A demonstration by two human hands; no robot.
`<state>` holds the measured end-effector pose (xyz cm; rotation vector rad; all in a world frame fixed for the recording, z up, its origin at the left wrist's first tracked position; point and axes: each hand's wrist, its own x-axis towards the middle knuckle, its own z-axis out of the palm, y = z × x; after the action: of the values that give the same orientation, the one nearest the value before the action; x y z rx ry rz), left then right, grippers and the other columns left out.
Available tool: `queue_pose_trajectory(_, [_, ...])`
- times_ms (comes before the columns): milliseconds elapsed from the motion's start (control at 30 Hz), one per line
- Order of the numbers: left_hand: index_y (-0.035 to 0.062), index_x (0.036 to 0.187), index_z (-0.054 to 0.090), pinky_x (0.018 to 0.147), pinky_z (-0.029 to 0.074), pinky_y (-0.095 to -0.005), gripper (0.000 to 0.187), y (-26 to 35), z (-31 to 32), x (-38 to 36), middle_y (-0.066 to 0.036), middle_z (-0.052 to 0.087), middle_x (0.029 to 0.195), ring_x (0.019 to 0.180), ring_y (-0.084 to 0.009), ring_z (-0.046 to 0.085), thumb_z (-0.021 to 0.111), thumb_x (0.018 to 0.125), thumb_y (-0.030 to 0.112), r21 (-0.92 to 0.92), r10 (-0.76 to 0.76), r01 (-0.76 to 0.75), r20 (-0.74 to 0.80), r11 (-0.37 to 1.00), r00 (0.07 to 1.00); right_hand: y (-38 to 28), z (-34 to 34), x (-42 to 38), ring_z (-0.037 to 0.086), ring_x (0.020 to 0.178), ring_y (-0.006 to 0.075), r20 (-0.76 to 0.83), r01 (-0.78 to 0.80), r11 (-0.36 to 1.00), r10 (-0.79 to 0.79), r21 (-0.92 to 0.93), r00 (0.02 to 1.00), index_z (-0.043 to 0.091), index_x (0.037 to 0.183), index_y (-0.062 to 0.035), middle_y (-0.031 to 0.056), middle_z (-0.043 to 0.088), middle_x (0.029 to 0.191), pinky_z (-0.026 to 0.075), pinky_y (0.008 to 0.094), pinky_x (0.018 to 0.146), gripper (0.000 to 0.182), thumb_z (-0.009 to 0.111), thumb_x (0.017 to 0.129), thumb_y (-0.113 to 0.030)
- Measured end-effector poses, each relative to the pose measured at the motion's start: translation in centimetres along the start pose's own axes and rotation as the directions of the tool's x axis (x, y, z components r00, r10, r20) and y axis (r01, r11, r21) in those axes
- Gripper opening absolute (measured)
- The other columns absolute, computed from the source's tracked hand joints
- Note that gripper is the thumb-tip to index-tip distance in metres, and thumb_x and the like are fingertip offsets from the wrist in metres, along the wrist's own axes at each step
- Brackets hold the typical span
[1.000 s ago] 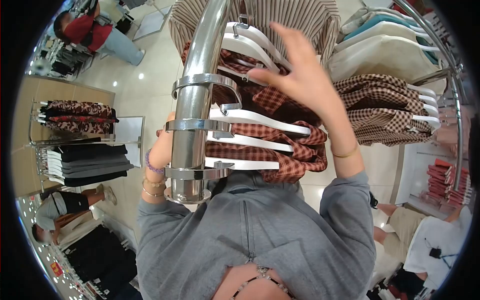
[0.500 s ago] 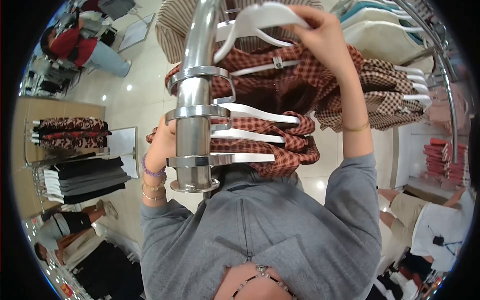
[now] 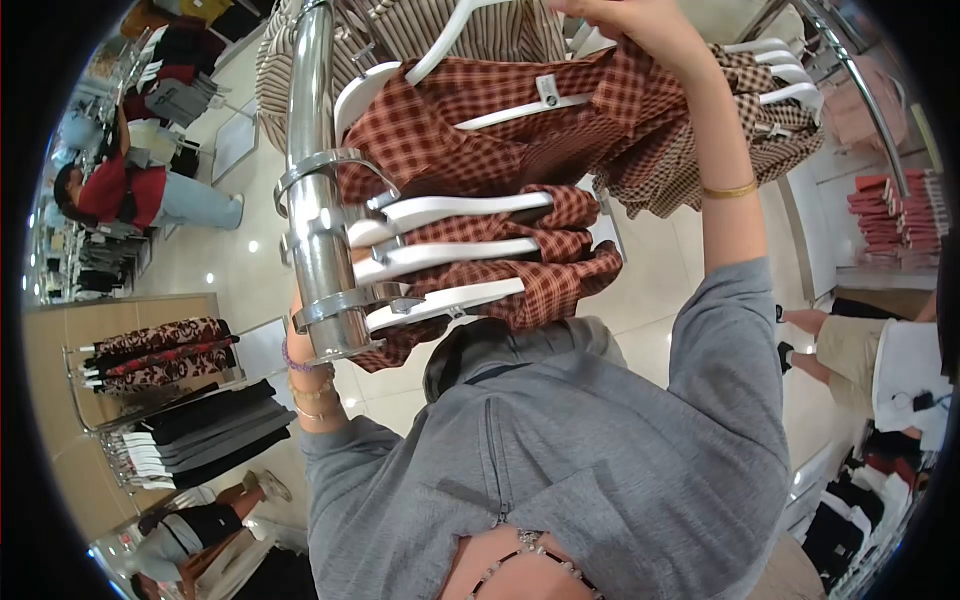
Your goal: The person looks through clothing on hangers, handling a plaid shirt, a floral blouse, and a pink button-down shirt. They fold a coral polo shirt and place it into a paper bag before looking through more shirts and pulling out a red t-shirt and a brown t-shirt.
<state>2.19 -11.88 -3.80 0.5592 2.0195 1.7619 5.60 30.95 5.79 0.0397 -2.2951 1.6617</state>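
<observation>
My right hand (image 3: 645,32) is closed at the top edge, its fingers pinching the end of an empty-looking white hanger (image 3: 452,38) that runs partly out of view. Just below hangs a rust-red checked shirt (image 3: 410,130), with its collar and neck label facing me. My left hand (image 3: 297,310) is mostly behind the chrome rail (image 3: 318,200); only a sliver and the braceleted wrist show, and its fingers are hidden. Nearer my body, several similar checked garments (image 3: 570,255) hang on white hangers (image 3: 450,255) from the rail's rings.
Striped garments (image 3: 400,35) hang behind the rail. Brown-and-cream checked garments (image 3: 690,140) hang at right, near another chrome rail (image 3: 860,90). A person in red (image 3: 125,190) stands at far left. Racks of dark clothes (image 3: 220,430) stand left; a person in beige shorts (image 3: 850,350) is at right.
My right hand has moved up with the white hanger, now partly beyond the top edge. The view has shifted, and the rail appears further left and tilted. My left hand is more hidden.
</observation>
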Motion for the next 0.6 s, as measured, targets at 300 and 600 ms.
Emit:
queue_pose_trajectory(300, [-0.0001,0.111,0.063,0.084,0.051,-0.0286,0.030,4.7,0.6,6.4,-0.009,0.053,0.120,0.100,-0.0140,0.058,0.069,0.081,0.005,0.603,0.560,-0.538,0.176,0.589,0.810,-2.3,-9.3,-12.1,0.064,0.090,0.0136,-0.381,-0.192,0.694,-0.127,-0.694,0.916,0.063,0.119,-0.0027,0.0079,0.069,0.106,0.049,0.0263,0.077,0.032,0.063,0.088,-0.011])
queue_pose_trajectory(600, [0.0001,0.116,0.061,0.084,0.049,-0.0298,0.037,4.9,1.4,-2.5,-0.006,0.068,0.099,0.094,-0.0147,0.063,0.071,0.085,0.018,0.531,-0.193,-0.104,0.474,0.841,0.859,-3.5,-9.5,-22.8,0.059,0.105,0.0151,-0.316,-0.325,0.736,0.158,-0.594,0.936,0.057,0.126,0.0033,0.0099,0.064,0.114,0.047,0.0285,0.094,0.036,0.061,0.092,-0.008])
